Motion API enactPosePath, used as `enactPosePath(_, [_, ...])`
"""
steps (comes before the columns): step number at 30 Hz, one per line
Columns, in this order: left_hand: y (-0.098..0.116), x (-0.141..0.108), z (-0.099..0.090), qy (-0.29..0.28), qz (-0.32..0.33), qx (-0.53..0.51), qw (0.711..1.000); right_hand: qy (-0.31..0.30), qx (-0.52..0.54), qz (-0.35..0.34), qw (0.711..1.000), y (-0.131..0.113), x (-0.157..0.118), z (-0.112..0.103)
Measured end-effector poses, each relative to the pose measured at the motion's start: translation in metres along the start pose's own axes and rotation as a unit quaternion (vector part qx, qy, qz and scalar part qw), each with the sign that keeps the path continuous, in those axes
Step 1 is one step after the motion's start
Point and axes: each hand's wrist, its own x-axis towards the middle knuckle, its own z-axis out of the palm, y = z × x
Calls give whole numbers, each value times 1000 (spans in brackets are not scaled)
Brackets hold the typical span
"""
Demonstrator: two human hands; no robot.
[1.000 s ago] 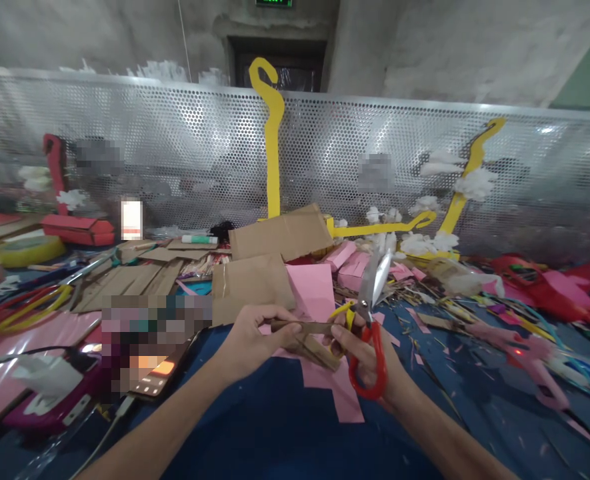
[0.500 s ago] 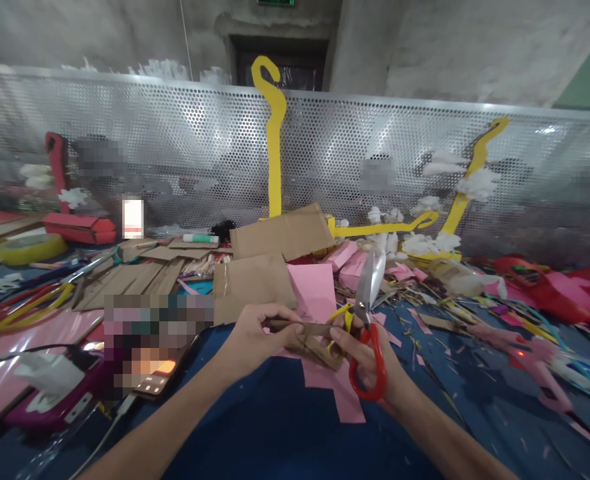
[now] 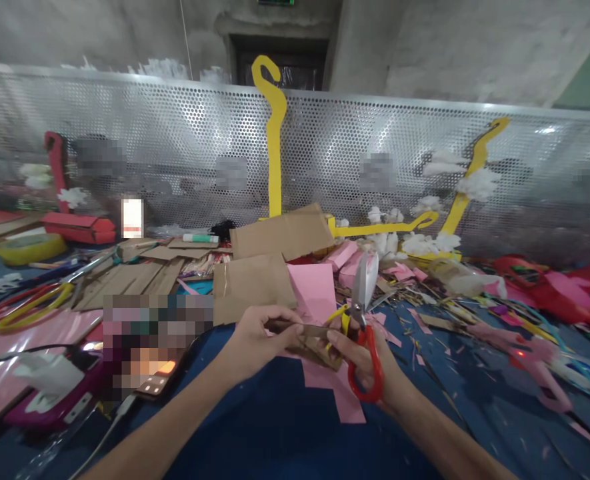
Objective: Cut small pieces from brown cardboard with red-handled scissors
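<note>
My left hand (image 3: pixel 262 340) pinches one end of a folded brown cardboard strip (image 3: pixel 317 329) between thumb and fingers. At the strip's other end, the thumb and fingertips of my right hand (image 3: pixel 352 350) press on the cardboard. A pair of scissors (image 3: pixel 365 283) with one red and one yellow handle hangs in that same hand, its blades pointing up and away from me. Below the strip lie cut pieces of pink paper (image 3: pixel 349 400). Just beyond my hands are a brown cardboard panel (image 3: pixel 252 283) and a pink sheet (image 3: pixel 315 287).
A pink glue gun (image 3: pixel 529 360) with a lit red light lies to the right among paper scraps. On the left are a purple power strip (image 3: pixel 49 407), a phone (image 3: pixel 155 383) and yellow tape (image 3: pixel 29 248). A yellow swan-neck shape (image 3: pixel 273 153) stands before the perforated metal screen (image 3: pixel 195 120).
The scissors have tilted slightly and shifted a little to the left in my right hand, whose thumb has moved slightly along the cardboard. My left hand stays where it was.
</note>
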Motion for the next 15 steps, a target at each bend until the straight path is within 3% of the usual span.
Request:
enactPosePath(3, [-2, -1, 4, -18, -19, -23, 999, -12, 13, 14, 1000, 1, -1, 1])
enactPosePath(15, [-6, -3, 8, -19, 5, -35, 999, -23, 39, 22, 999, 6, -3, 2])
